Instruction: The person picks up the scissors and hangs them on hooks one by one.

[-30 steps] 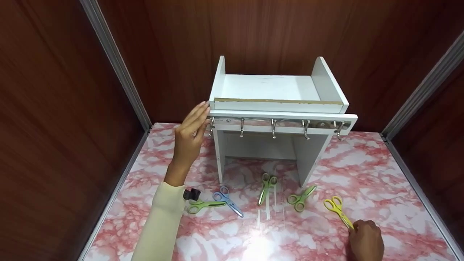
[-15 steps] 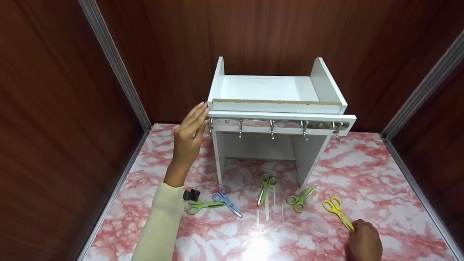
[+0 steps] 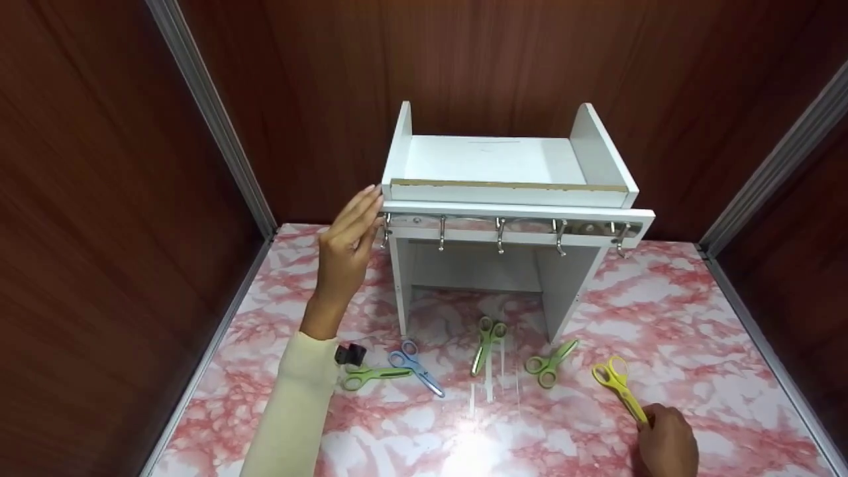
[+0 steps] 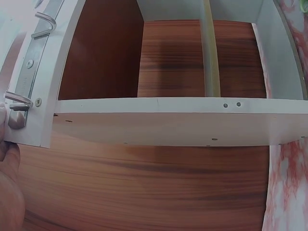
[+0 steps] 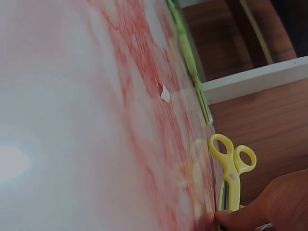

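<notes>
– head view first: what does the right hand [image 3: 668,440] have?
– it pinches the yellow scissors [image 3: 629,399] at the blade end, fingers curled in close. the ring handles point away from the grip, up and to its left.
– and around that grip?
– the pink-and-white tabletop [image 3: 722,371] beneath, and green scissors [image 3: 553,362] to its left, nearer the white shelf [image 3: 490,162].
– the left hand [image 3: 346,248]?
– fingers long and straight, against the left end of the hook rail [image 3: 470,240], not wrapped round it. the blue scissors [image 3: 419,372] lie well below that hand, to its right.
– left wrist view?
– the hand is mostly cut off at the edge, by the end of the hook rail; a metal hook [image 4: 18,98] is just beside it.
– right wrist view?
– thumb on the yellow scissors, blades partly hidden by the hand, rings clear above the grip. whether they touch the tabletop, i can't tell. a white scrap [image 5: 165,93] lies well apart from the fingers.
</notes>
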Action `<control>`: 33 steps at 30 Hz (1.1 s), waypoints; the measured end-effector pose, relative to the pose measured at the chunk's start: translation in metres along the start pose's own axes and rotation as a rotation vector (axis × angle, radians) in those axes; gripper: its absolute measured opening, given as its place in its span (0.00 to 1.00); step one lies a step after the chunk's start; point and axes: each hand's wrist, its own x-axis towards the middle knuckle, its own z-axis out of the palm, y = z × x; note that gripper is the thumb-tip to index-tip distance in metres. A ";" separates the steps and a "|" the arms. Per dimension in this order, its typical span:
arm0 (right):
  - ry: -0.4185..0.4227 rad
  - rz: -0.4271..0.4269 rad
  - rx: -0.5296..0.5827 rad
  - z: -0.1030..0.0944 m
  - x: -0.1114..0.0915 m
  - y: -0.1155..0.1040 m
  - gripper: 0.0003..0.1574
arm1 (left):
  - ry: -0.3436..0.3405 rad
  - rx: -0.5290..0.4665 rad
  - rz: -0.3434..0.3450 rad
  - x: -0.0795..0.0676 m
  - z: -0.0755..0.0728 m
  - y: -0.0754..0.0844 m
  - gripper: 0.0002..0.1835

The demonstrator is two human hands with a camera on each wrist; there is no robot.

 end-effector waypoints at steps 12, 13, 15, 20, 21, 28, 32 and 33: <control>-0.054 0.011 0.020 -0.001 0.001 0.002 0.13 | 0.012 -0.015 0.049 0.008 -0.001 -0.004 0.18; -0.051 0.013 0.021 -0.001 0.001 0.002 0.13 | 0.017 -0.019 0.047 0.008 -0.001 -0.005 0.18; -0.045 0.023 0.028 0.000 0.001 0.002 0.12 | 0.026 -0.027 0.041 0.008 -0.001 -0.005 0.19; -0.031 0.022 0.051 0.000 0.000 0.004 0.11 | 0.056 -0.055 0.028 0.007 0.001 -0.006 0.17; -0.026 0.018 0.057 0.001 -0.001 0.005 0.11 | 0.060 -0.060 0.027 0.007 0.002 -0.006 0.17; 0.022 -0.012 0.088 0.002 -0.003 0.011 0.12 | 0.085 -0.061 0.022 0.007 0.004 -0.006 0.14; 0.059 -0.028 0.104 0.004 -0.005 0.013 0.12 | 0.094 -0.066 0.021 0.007 0.005 -0.006 0.14; 0.069 -0.020 0.111 0.004 -0.005 0.014 0.12 | 0.092 -0.068 0.019 0.007 0.006 -0.006 0.14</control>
